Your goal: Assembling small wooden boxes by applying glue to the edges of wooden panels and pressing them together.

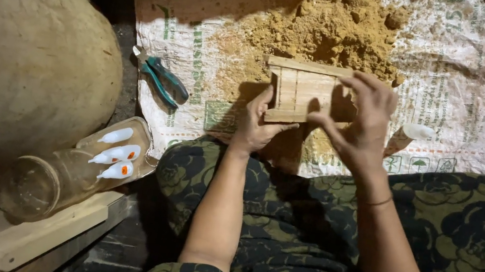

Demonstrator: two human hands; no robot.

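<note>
While both hands hold it above the lap, the small pale wooden slatted frame (304, 92) sits just over a printed white woven sack (466, 76) spread on the floor, near a heap of yellow-brown sawdust (334, 32). Left hand (255, 125) grips the frame's lower left corner, thumb pressed on its face. Right hand (361, 120) closes over the right end, fingers (367, 88) curled on the top edge, thumb at the front; both grips pinch wood.

Risk, as judged: the thin slats could shift or pop loose if the pinch tightens unevenly, and a slip would drop the piece into the sawdust.

Frame's long axis runs left to right, slightly tilted, flat face toward the camera, slats upright.

Nearby: green-handled pliers (163, 79) on the sack; small white glue bottles with orange tips (116, 154) on a clear plastic jar (58, 180), well left.
</note>
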